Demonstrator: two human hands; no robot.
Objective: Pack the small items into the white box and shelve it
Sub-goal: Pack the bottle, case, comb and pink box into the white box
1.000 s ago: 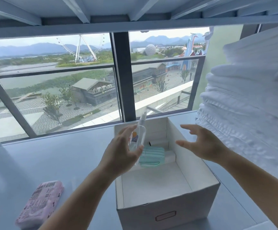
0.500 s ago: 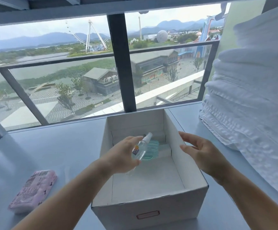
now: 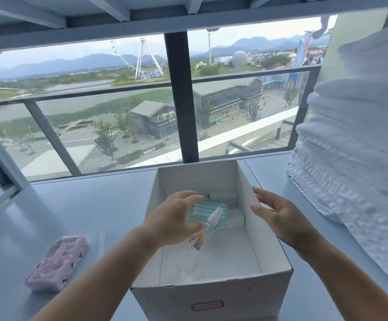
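Note:
The open white box [image 3: 246, 295] stands on the grey shelf surface in front of me. Inside it, a teal ribbed case [image 3: 205, 210] lies toward the far end. A small clear spray bottle [image 3: 208, 224] lies tilted over the case, just under my left hand [image 3: 174, 222]. That hand hovers inside the box with its fingers spread, the thumb close to the bottle but not gripping it. My right hand [image 3: 281, 216] is open above the box's right wall. A pink packet [image 3: 58, 262] lies on the surface left of the box.
A tall stack of folded white towels [image 3: 359, 163] fills the right side, close to the box. A window with a dark frame [image 3: 181, 100] runs along the back edge. A shelf's underside [image 3: 118, 10] is overhead. Small white cartons [image 3: 223, 195] sit in the box's far end.
My left hand has lowered into the box and spread its fingers, letting go of the spray bottle, which now lies tilted on the teal case. The right hand stays by the right wall.

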